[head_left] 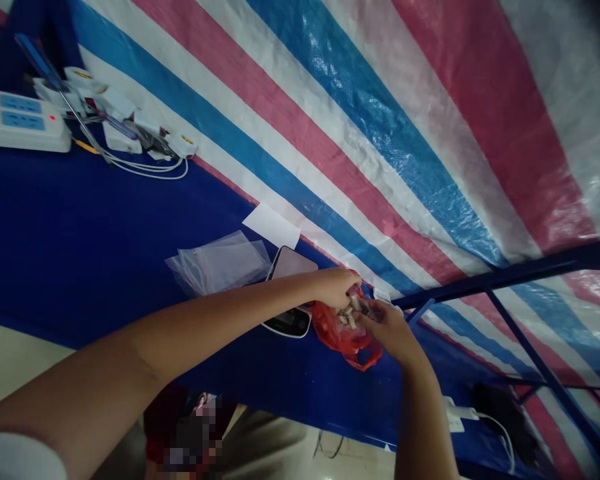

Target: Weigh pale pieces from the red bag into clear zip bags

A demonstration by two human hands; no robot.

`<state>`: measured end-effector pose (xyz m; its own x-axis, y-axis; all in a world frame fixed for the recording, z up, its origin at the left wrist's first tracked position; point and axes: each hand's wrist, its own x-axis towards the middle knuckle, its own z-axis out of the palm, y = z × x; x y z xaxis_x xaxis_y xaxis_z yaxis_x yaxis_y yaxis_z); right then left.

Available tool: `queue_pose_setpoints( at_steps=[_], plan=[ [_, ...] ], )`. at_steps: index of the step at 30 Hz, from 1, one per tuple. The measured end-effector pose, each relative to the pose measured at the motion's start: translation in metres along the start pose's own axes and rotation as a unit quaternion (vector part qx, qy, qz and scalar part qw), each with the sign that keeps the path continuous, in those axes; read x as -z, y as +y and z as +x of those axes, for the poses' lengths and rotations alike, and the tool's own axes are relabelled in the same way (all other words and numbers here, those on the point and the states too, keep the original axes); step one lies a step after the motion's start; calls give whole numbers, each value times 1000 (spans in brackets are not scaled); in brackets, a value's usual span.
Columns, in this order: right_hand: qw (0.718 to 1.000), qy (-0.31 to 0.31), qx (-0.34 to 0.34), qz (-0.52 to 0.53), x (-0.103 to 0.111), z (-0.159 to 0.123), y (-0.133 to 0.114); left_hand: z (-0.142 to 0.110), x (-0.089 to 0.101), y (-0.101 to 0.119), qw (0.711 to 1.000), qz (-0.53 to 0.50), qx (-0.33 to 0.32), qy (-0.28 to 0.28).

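A red plastic bag lies on the blue table with its mouth open. Small pale brown pieces show inside it; their kind is too small to tell. My left hand reaches across to the bag's far side, its fingers curled round the rim and partly hidden. From the right, my right hand comes in at the bag's mouth, fingers bent together against the pieces; what they hold is unclear. Beside the bag, partly under my left forearm, sits a kitchen scale with a dark display.
Clear zip bags and a white paper lie left of the scale. A power strip and tangled white cables occupy the far left. Striped sheeting hangs behind, with a blue metal frame at right.
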<state>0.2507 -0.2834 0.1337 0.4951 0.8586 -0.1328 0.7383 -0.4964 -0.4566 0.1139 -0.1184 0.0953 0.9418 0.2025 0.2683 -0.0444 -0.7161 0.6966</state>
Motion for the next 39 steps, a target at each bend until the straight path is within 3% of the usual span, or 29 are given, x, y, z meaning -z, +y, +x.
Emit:
queue_pose_setpoints(
  at_steps=[5, 11, 16, 23, 27, 30, 36, 39],
  plan=[
    [1000, 16, 3, 8, -1, -5, 0, 0, -2, 1, 999, 19, -33, 3],
    [998, 25, 14, 53, 5, -11, 0, 1, -3, -2, 1000, 11, -19, 20],
    [999, 24, 21, -5, 9, -9, -1, 0, -7, -4, 999, -30, -17, 42],
    [994, 102, 34, -35, 11, -8, -14, 3, -10, -1, 992, -79, -43, 91],
    [997, 44, 44, -55, 9, -12, -31, 7, -16, -2, 985, -133, -31, 103],
    [994, 46, 43, -92, 9, -11, -34, 9, -19, -2, 980, -160, -28, 114],
    [980, 124, 61, -144, 16, -7, -30, 5, 1, 11, 960, -235, -11, 153],
    [977, 120, 71, -162, 21, -6, -32, 1, 16, 20, 938, -323, 14, 129]
  ],
)
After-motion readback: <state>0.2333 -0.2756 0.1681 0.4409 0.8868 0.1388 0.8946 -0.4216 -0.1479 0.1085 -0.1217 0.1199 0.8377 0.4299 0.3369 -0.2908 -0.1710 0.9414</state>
